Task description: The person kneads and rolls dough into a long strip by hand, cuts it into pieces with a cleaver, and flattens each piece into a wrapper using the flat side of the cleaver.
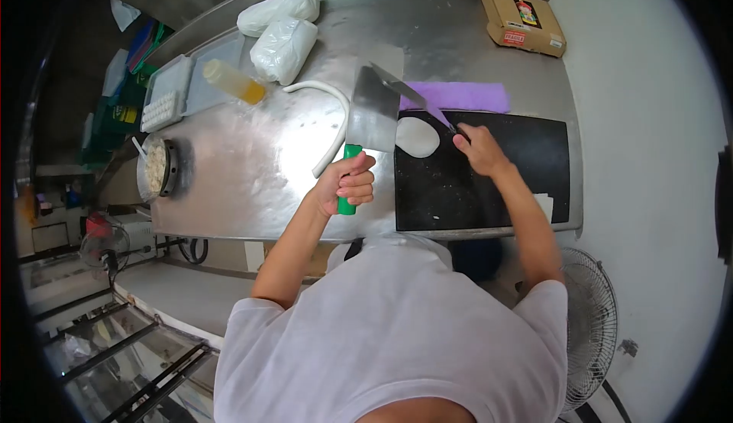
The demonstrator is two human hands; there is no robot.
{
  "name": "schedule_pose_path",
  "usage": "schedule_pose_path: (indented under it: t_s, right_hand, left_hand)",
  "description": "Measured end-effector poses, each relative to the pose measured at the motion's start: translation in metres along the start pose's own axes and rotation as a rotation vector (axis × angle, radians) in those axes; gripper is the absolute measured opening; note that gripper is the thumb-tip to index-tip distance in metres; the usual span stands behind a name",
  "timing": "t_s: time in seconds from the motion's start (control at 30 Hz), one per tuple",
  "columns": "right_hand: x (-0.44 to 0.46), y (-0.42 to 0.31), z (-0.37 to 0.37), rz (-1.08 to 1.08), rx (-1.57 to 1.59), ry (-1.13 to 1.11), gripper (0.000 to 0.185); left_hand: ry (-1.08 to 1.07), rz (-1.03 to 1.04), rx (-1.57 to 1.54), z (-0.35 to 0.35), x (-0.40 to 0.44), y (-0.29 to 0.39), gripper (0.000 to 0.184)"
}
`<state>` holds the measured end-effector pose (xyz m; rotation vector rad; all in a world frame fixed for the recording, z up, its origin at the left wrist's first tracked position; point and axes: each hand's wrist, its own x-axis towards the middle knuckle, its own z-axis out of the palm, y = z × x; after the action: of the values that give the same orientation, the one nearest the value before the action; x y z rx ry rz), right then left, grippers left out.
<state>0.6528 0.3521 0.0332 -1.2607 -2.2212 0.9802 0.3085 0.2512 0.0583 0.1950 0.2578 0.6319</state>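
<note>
My left hand point(350, 184) is closed around the green handle of a scraper point(374, 110), whose wide metal blade points away from me. In my right hand point(482, 150) is the dark handle of a knife point(408, 93); its long blade slants forward and left, the tip at the scraper's blade. A flat, round white piece of dough point(418, 137) lies at the left edge of the black board point(496, 190), below the knife. Left of the scraper, a long white dough rope point(340, 106) curves over the metal table, partly hidden by the scraper and hand.
A folded purple towel point(473, 97) lies behind the board. A bottle of yellow liquid point(235, 82), white plastic bags point(284, 47), a tray with white pieces point(164, 98) and a bowl point(155, 167) stand left. A cardboard box point(524, 20) sits back right, near the wall.
</note>
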Motion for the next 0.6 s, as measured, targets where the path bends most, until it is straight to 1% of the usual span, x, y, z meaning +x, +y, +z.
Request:
schedule_pose_path:
  t_s: [0.03, 0.07, 0.13, 0.17, 0.2, 0.27, 0.3, 0.33, 0.37, 0.4, 0.43, 0.47, 0.5, 0.53, 0.57, 0.6]
  right_hand:
    - [0.001, -0.004, -0.003, -0.067, -0.115, 0.026, 0.045]
    - [0.006, -0.008, -0.010, -0.079, -0.113, 0.030, 0.045]
    - [0.012, -0.020, -0.026, -0.284, -0.152, -0.234, 0.044]
    - [0.023, -0.016, -0.034, -0.183, -0.129, -0.306, 0.042]
    - [0.030, -0.003, -0.029, -0.132, -0.024, -0.117, 0.042]
    - [0.047, -0.001, -0.046, -0.048, -0.013, -0.046, 0.041]
    - [0.043, -0.003, -0.045, -0.048, -0.010, -0.043, 0.041]
    - [0.040, -0.007, -0.045, -0.124, -0.058, -0.128, 0.042]
    - [0.041, -0.009, -0.045, -0.199, -0.108, -0.216, 0.043]
    - [0.045, -0.007, -0.045, -0.201, -0.107, -0.217, 0.043]
    - [0.049, -0.002, -0.044, -0.173, -0.087, -0.148, 0.046]
    - [0.054, 0.004, -0.041, -0.144, -0.068, -0.080, 0.049]
    - [0.067, 0.021, -0.039, 0.000, 0.027, 0.012, 0.054]
    - [0.079, 0.035, -0.039, -0.002, 0.026, 0.001, 0.054]
    - [0.091, 0.047, -0.038, 0.220, -0.113, 0.047, 0.056]
    - [0.099, 0.059, -0.036, 0.438, -0.256, 0.095, 0.057]
  left_hand:
    - [-0.023, 0.004, -0.013, 0.002, 0.000, 0.002, 0.043]
    - [-0.047, 0.013, -0.024, 0.004, 0.000, 0.005, 0.043]
    - [-0.071, 0.026, -0.002, 0.006, -0.002, 0.008, 0.042]
    - [-0.055, 0.036, -0.033, 0.008, -0.003, 0.009, 0.041]
    - [-0.043, 0.044, -0.065, 0.009, -0.002, 0.010, 0.040]
    - [-0.067, 0.054, -0.105, 0.010, -0.002, 0.005, 0.040]
    - [-0.091, 0.067, -0.137, 0.012, -0.003, 0.006, 0.040]
    - [-0.092, 0.069, -0.125, 0.014, -0.003, 0.010, 0.040]
    - [-0.094, 0.076, -0.068, 0.016, -0.005, 0.010, 0.040]
    - [-0.093, 0.080, -0.019, 0.017, -0.006, 0.009, 0.041]
    - [0.000, 0.081, -0.007, 0.015, -0.011, 0.011, 0.041]
    - [0.005, 0.079, -0.016, 0.014, -0.014, 0.009, 0.041]
    - [-0.024, 0.096, -0.053, 0.012, -0.016, 0.007, 0.042]
    - [-0.055, 0.121, -0.089, 0.011, -0.018, 0.006, 0.042]
    - [-0.060, 0.145, 0.007, 0.009, -0.022, 0.004, 0.041]
    - [-0.060, 0.159, 0.001, 0.010, -0.026, 0.004, 0.041]
